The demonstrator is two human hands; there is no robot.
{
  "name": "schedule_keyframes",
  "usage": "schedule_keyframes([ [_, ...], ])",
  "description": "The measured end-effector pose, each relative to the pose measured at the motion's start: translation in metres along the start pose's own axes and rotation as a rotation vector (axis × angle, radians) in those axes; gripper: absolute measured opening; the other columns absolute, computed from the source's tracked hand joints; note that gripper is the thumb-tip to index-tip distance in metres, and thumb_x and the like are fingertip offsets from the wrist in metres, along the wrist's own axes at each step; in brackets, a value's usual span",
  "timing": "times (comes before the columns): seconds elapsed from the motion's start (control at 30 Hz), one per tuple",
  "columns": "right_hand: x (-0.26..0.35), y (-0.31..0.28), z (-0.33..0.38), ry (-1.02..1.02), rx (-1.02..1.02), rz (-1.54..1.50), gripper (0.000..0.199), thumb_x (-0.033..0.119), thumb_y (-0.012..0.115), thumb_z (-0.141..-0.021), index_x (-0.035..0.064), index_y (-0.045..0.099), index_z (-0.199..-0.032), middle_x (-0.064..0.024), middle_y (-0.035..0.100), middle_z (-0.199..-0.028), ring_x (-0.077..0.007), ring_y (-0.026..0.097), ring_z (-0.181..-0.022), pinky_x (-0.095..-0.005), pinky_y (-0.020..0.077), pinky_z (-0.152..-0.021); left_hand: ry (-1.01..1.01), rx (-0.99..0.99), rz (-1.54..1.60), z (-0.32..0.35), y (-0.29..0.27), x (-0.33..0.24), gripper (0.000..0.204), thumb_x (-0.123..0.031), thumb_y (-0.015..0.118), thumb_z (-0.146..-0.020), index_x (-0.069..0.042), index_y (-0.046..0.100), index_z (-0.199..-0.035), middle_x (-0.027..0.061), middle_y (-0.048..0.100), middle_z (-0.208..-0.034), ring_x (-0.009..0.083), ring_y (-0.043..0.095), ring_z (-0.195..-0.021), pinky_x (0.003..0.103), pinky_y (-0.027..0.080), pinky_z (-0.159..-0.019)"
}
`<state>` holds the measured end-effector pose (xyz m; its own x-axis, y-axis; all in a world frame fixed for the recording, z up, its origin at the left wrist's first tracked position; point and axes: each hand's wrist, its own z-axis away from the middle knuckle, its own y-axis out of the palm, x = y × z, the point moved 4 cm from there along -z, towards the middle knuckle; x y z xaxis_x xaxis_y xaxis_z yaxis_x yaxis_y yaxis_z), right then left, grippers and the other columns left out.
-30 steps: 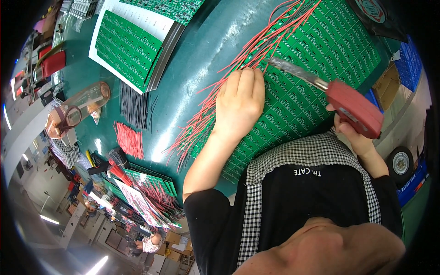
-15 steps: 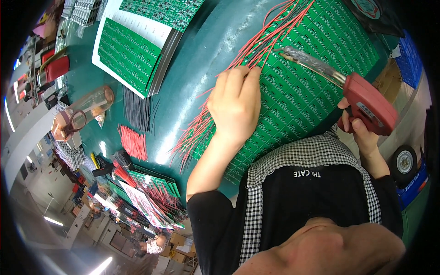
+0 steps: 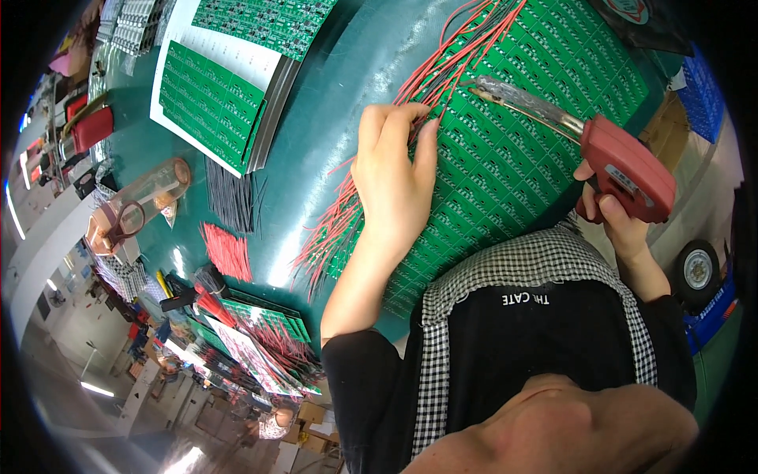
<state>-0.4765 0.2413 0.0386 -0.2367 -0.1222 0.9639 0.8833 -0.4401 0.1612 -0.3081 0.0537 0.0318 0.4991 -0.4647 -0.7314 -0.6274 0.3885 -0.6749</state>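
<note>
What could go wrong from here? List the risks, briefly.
The red gun-shaped tool, gripped in the right hand, has its tip close to the left hand; if hot, a burn seems possible. It might also scorch the red and black wires nearby. Those lie loosely across the green circuit boards, so a brush could shift them.

A red soldering gun (image 3: 632, 170) is gripped in the right hand (image 3: 620, 217), its tip pointed left above the green circuit boards (image 3: 545, 118). Red and black wires (image 3: 454, 59) are spread along the boards' left side, and the left hand (image 3: 392, 178) is laid over them, thumb and forefinger nearly together; whether a wire is pinched cannot be told. Farther left on the surface (image 3: 339, 103), dark wires (image 3: 229, 197), short red wires (image 3: 226, 251) and a clear bottle (image 3: 154, 189) are set out.
</note>
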Motion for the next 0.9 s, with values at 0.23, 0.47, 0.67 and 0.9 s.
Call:
schedule_keyframes([
  [0.23, 0.000, 0.001, 0.004, -0.032, -0.013, -0.019, 0.044, 0.018, 0.058, -0.080, -0.0032, 0.044, -0.115, -0.0159, 0.055, -0.100, -0.0109, 0.045, -0.055, -0.0210, 0.0362, -0.047, -0.076, 0.152, -0.154, -0.007, 0.006, 0.002, 0.010, -0.009, 0.061, -0.075, -0.004, 0.057, -0.082, 0.0100, 0.052, -0.085, 0.0283, 0.056, -0.067, 0.037, 0.046, -0.059],
  [0.47, 0.001, 0.004, 0.005, 0.057, 0.017, -0.034, 0.041, 0.018, 0.060, -0.080, -0.0024, 0.047, -0.113, -0.0127, 0.056, -0.099, -0.0090, 0.045, -0.058, -0.0212, 0.0370, -0.050, 0.216, -0.017, -0.096, 0.000, -0.009, 0.001, 0.009, -0.001, 0.064, -0.071, -0.002, 0.063, -0.080, 0.0076, 0.059, -0.074, 0.0165, 0.057, -0.063, 0.025, 0.045, -0.058],
  [0.67, -0.006, 0.014, 0.001, 0.175, 0.150, 0.018, 0.032, 0.009, 0.062, -0.078, 0.0017, 0.052, -0.108, -0.0040, 0.056, -0.094, -0.0073, 0.046, -0.068, -0.0212, 0.0397, -0.062, 0.241, 0.028, -0.250, 0.012, -0.003, 0.004, 0.017, 0.000, 0.063, -0.066, -0.005, 0.063, -0.082, 0.0055, 0.059, -0.078, 0.0203, 0.058, -0.070, 0.029, 0.047, -0.061],
  [0.9, -0.009, 0.014, 0.001, 0.227, 0.160, 0.059, 0.031, 0.007, 0.061, -0.078, 0.0031, 0.052, -0.107, -0.0035, 0.056, -0.095, -0.0084, 0.049, -0.075, -0.0229, 0.0415, -0.067, 0.262, 0.024, -0.293, 0.013, -0.002, 0.002, 0.018, -0.002, 0.063, -0.065, -0.006, 0.064, -0.082, 0.0042, 0.058, -0.077, 0.0192, 0.058, -0.069, 0.029, 0.047, -0.060],
])
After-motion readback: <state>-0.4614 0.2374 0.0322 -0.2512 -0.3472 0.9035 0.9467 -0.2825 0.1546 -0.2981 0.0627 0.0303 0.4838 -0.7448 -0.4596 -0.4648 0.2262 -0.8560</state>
